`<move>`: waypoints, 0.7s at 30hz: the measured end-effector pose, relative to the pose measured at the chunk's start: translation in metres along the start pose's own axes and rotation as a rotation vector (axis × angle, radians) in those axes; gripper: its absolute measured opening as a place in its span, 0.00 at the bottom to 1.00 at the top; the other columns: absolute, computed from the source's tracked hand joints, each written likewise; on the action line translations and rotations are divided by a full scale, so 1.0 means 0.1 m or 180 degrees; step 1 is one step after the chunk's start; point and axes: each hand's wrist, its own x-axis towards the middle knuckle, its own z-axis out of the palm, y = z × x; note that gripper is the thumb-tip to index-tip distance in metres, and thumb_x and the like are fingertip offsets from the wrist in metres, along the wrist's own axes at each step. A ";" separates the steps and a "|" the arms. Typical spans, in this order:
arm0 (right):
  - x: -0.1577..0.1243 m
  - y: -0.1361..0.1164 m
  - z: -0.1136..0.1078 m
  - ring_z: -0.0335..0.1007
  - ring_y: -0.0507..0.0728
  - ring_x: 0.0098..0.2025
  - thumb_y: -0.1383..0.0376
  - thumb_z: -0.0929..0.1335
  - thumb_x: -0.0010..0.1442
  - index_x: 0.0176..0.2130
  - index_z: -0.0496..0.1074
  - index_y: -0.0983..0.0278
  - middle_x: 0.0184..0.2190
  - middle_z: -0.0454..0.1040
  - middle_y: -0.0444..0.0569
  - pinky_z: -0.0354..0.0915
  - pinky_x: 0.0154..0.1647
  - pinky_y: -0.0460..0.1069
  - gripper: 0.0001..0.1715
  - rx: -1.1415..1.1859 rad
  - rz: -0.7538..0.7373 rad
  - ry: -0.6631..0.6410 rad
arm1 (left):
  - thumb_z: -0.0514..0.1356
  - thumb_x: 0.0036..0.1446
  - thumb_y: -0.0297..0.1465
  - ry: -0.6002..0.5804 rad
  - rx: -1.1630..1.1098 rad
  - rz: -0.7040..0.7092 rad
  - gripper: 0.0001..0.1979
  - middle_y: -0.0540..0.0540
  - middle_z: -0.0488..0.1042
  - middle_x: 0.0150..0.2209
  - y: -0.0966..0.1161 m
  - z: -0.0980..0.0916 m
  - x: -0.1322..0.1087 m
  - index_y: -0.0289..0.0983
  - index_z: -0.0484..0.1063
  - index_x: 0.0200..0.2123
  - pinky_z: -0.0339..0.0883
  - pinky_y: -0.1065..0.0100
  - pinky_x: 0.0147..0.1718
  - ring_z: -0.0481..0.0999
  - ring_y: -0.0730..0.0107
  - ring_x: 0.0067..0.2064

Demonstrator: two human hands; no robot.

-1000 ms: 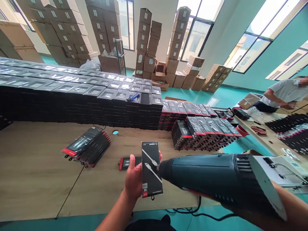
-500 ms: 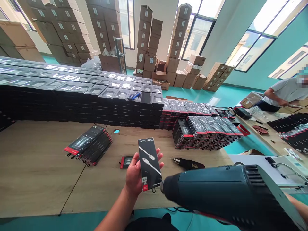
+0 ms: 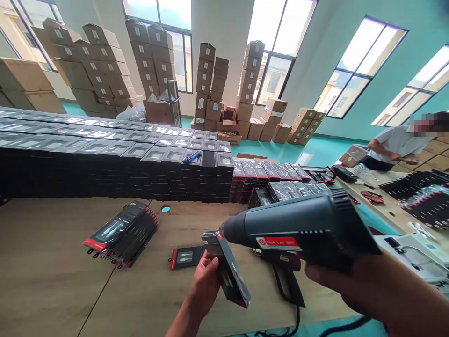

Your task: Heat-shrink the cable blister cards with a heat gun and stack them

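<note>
My left hand [image 3: 206, 283] grips a black cable box [image 3: 229, 271], held tilted with its narrow side facing up and its long body slanting down to the right. In my right hand [image 3: 336, 285], fingers closed round the handle, is a dark green heat gun [image 3: 291, 222] with a red label. Its nozzle points left at the box's upper end; I cannot tell whether they touch. Behind my left hand, a flat black and red cable box [image 3: 185, 258] lies on the table. A second heat gun [image 3: 288, 283] rests under the held one.
A leaning stack of wrapped boxes [image 3: 122, 234] stands at left on the wooden table [image 3: 45, 267]. Long rows of black boxes [image 3: 115, 173] line its back edge, a blue pen-like tool [image 3: 192, 157] on top. A person [image 3: 396, 145] works at the right table.
The box in my left hand has turned from its face showing to its side showing. The heat gun has moved up and left, its nozzle now at the box's upper end. The camera view has tilted up.
</note>
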 end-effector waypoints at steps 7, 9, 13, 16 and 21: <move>-0.07 -0.09 0.10 0.84 0.73 0.37 0.41 0.79 0.44 0.38 0.85 0.42 0.29 0.86 0.39 0.83 0.37 0.58 0.21 0.0056 0.0362 0.0334 | 0.79 0.52 0.35 0.0031 0.0093 0.0092 0.21 0.43 0.85 0.44 0.06 0.08 -0.03 0.39 0.78 0.46 0.78 0.67 0.41 0.84 0.63 0.42; -0.09 -0.12 0.11 0.83 0.75 0.35 0.43 0.79 0.42 0.38 0.85 0.43 0.25 0.84 0.41 0.83 0.30 0.59 0.21 -0.0087 0.0274 0.0502 | 0.79 0.51 0.34 -0.0005 0.0086 0.0084 0.21 0.44 0.85 0.44 0.08 0.07 -0.03 0.39 0.78 0.46 0.78 0.67 0.40 0.84 0.63 0.41; -0.07 -0.22 0.09 0.84 0.78 0.38 0.45 0.78 0.41 0.43 0.85 0.40 0.24 0.84 0.43 0.82 0.26 0.61 0.26 -0.0335 0.0204 0.0710 | 0.78 0.54 0.33 -0.0091 0.0140 0.0014 0.21 0.44 0.85 0.44 0.09 0.05 -0.04 0.39 0.79 0.49 0.78 0.65 0.43 0.84 0.62 0.43; -0.06 -0.24 0.08 0.84 0.79 0.39 0.45 0.78 0.40 0.43 0.85 0.38 0.24 0.84 0.43 0.82 0.26 0.62 0.27 -0.0306 0.0179 0.0715 | 0.77 0.55 0.32 -0.0173 0.0146 0.0011 0.19 0.44 0.85 0.45 0.08 0.04 -0.03 0.39 0.79 0.48 0.78 0.65 0.43 0.85 0.61 0.44; -0.23 -0.07 0.06 0.81 0.74 0.30 0.44 0.79 0.37 0.30 0.83 0.37 0.22 0.83 0.39 0.84 0.34 0.62 0.15 0.0253 0.0523 0.0605 | 0.75 0.57 0.31 -0.0244 0.0027 0.0038 0.16 0.44 0.86 0.44 0.13 0.04 0.02 0.39 0.80 0.48 0.78 0.60 0.48 0.86 0.58 0.44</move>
